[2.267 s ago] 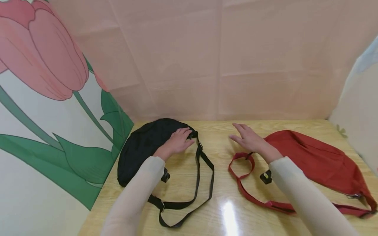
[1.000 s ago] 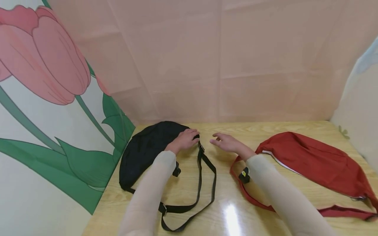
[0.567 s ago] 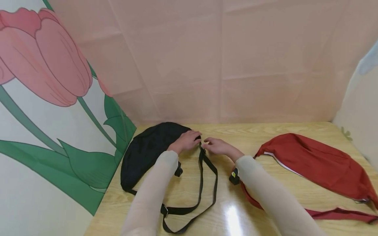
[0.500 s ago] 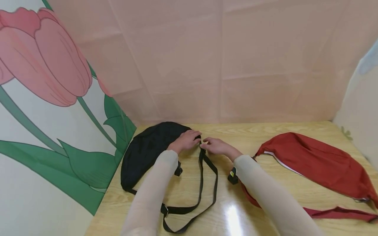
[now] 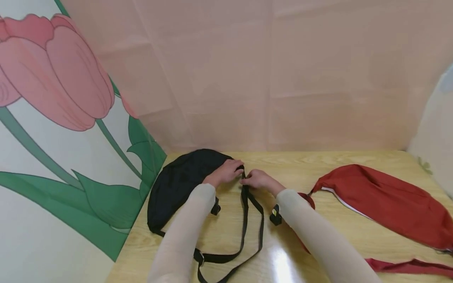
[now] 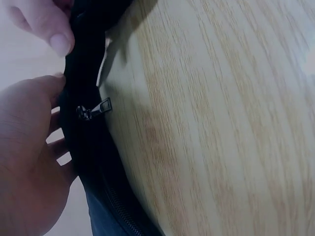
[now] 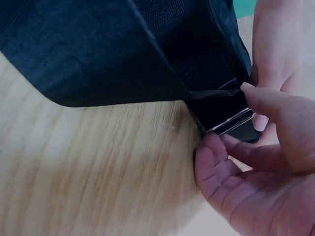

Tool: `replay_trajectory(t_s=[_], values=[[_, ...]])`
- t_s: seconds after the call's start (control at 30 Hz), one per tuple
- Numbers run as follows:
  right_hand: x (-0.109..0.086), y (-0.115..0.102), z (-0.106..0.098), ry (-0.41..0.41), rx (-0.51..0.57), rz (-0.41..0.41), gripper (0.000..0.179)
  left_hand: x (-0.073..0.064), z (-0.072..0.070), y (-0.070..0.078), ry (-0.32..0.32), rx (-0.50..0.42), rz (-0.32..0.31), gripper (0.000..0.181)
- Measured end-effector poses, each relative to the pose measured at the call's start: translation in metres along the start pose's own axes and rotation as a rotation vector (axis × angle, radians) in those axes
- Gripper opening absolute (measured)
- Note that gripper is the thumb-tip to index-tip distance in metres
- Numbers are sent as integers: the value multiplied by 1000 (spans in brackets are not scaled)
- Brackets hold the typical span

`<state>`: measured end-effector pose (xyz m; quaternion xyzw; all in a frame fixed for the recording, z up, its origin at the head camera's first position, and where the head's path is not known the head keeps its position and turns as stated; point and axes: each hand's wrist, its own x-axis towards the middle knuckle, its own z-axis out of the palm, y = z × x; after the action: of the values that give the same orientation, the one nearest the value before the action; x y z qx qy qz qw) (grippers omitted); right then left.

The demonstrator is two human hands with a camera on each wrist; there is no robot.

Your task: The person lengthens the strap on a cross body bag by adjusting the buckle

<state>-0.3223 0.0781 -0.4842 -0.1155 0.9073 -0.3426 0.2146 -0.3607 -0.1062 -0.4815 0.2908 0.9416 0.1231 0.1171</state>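
The left hand (image 5: 226,171) gripped the black bag (image 5: 184,182) by its end, near the tabletop's (image 5: 290,167) far-left corner; the right hand (image 5: 260,179), just beside, pinched its strap (image 5: 221,258). Wood surface extended to the far edge. The right sleeve (image 5: 323,241) crossed the red strap (image 5: 407,265); the red bag (image 5: 385,204) lay toward the right edge.

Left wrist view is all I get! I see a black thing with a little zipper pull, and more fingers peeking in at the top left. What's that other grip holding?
Observer: The right wrist view shows it: the right grip holds the strap of a black bag at a shiny metal piece.

Operator: Ooh, a bag! Is it the only one there?

Observer: Nope, the head view shows a red bag lying on the table too, off to the right of the black one.
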Motion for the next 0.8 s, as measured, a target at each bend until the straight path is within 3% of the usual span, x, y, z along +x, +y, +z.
replay_trajectory(t_s=[0.3, 0.6, 0.8], values=[[7, -7, -1, 7, -185, 52, 43, 5, 0, -6, 20, 69, 12, 44], [1, -2, -16, 81, -113, 60, 34, 3, -2, -3, 13, 64, -51, 45], [-9, -1, -35, 175, -106, -13, 55, 1, -7, -1, 35, 70, -91, 43]])
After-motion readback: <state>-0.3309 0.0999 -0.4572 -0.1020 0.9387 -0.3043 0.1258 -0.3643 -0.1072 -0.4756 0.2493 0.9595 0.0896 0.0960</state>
